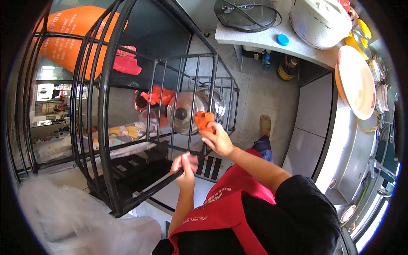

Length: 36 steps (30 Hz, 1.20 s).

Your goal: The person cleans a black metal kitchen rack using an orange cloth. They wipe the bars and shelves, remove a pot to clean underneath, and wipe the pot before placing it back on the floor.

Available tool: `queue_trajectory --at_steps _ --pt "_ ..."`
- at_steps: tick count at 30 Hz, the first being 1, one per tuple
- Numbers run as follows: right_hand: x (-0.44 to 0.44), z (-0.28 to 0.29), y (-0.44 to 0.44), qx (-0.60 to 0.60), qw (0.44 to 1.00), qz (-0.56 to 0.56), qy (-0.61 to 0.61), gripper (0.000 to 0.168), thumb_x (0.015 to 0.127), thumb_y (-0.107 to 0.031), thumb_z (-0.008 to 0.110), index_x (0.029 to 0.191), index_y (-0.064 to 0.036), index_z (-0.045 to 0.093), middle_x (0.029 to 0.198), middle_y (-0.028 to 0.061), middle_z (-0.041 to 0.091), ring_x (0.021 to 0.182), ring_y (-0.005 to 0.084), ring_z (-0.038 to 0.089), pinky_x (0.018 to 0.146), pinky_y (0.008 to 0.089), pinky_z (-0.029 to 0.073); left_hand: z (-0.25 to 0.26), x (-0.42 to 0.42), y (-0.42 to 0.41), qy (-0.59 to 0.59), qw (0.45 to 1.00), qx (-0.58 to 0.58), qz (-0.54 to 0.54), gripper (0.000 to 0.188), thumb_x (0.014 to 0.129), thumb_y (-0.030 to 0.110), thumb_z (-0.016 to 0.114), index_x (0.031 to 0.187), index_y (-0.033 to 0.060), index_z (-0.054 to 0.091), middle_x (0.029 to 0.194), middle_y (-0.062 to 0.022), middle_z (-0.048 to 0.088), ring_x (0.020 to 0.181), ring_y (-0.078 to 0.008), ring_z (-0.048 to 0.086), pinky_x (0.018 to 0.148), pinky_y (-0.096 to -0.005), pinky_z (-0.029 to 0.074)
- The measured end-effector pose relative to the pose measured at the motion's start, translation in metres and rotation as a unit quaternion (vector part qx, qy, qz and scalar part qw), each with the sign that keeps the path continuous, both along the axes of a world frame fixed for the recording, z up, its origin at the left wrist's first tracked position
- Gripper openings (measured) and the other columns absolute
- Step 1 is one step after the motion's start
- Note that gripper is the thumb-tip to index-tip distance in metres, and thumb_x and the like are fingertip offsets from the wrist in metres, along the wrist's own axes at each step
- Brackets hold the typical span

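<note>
My right hand pinches a crumpled orange cloth against an upright bar of a black metal rack. My left hand is wrapped around the rack's lower front rail, its fingers partly blurred. Behind the bars, just beyond the cloth, a steel pot lid with a dark knob sits on a shelf. Another round steel piece shows to its right. A red plastic bag lies to the left of the lid, close to a patterned cloth or bag.
An orange printed bag and a pink cloth rest higher in the rack. A translucent plastic bag hangs at lower left. On the right, a counter bears a white pot, a blue cap and a large basin.
</note>
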State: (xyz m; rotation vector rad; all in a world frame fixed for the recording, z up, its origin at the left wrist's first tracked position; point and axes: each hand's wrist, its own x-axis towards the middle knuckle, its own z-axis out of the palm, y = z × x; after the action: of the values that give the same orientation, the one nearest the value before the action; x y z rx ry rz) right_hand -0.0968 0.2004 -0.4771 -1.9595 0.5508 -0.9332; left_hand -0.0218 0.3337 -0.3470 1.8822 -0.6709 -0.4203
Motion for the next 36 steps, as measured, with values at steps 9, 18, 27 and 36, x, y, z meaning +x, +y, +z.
queue_trajectory --at_steps 9,18,27,36 --pt "0.070 0.002 -0.143 -0.108 0.981 -0.162 -0.008 0.012 0.080 -0.011 0.067 0.091 -0.008 0.064 0.086 0.0135 0.049 0.077 0.0284 0.059 0.062 0.0365 0.050 -0.001 0.016 0.004 0.019 1.000 -0.010 0.007 0.016 0.096 0.011 0.050 0.089 -0.0020 0.057 0.050 -0.0022 0.046 0.043 -0.0100 0.046 0.058 -0.0306 0.051" --pt "0.094 -0.018 -0.146 0.025 0.975 -0.206 -0.077 0.024 0.078 -0.011 0.070 0.100 -0.009 0.062 0.102 0.0204 0.046 0.090 0.0386 0.055 0.076 0.0424 0.049 -0.002 0.042 0.007 -0.008 0.999 -0.026 0.024 0.018 0.097 0.012 0.048 0.089 -0.0021 0.055 0.048 -0.0026 0.044 0.040 -0.0104 0.043 0.055 -0.0308 0.050" --pt "0.083 -0.019 -0.120 0.029 0.959 -0.249 -0.129 0.012 0.079 -0.004 0.068 0.090 -0.006 0.063 0.093 0.0118 0.048 0.091 0.0274 0.049 0.082 0.0381 0.041 -0.004 0.038 0.009 0.001 0.998 -0.046 0.036 0.017 0.097 0.013 0.048 0.087 -0.0008 0.053 0.047 -0.0022 0.043 0.040 -0.0104 0.041 0.053 -0.0309 0.049" --pt "0.081 -0.033 -0.125 0.095 0.965 -0.211 -0.123 0.020 0.089 -0.006 0.059 0.109 -0.004 0.056 0.112 0.0197 0.048 0.101 0.0332 0.053 0.088 0.0378 0.044 -0.014 0.012 0.008 -0.009 0.998 -0.063 -0.002 0.014 0.098 0.011 0.047 0.090 0.0003 0.051 0.050 -0.0018 0.044 0.039 -0.0093 0.042 0.051 -0.0298 0.048"
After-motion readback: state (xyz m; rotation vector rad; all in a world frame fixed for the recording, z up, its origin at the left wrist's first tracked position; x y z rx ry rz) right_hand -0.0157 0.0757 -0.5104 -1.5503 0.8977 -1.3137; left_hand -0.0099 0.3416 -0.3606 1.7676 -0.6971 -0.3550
